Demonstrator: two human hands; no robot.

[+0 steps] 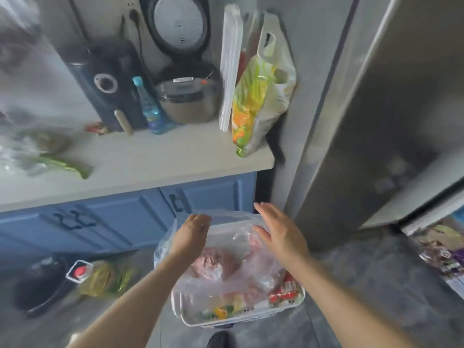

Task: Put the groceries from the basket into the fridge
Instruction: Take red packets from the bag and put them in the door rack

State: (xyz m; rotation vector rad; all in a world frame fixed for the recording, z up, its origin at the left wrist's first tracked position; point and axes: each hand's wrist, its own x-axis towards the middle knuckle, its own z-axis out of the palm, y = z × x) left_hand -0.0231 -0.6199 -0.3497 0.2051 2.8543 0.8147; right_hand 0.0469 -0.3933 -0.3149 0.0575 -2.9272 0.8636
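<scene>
A white plastic basket [288,308] stands on the grey floor below me. In it lie a clear plastic bag with pink meat [213,266], a red packet [286,291] and a colourful packet [221,311]. My left hand [192,233] grips the top of the clear bag at the basket's far left. My right hand [278,229] hovers over the bag with straight, spread fingers and holds nothing. The grey fridge [371,126] stands at the right with its door [426,156] swung open. The fridge's inside is hidden.
A white counter [155,159] over blue cabinets [120,222] carries a rice cooker [188,99], a blue bottle [148,106], a dark appliance [105,86] and a bag of vegetables [256,96]. An oil bottle [100,277] and a black pan [42,285] lie on the floor at left.
</scene>
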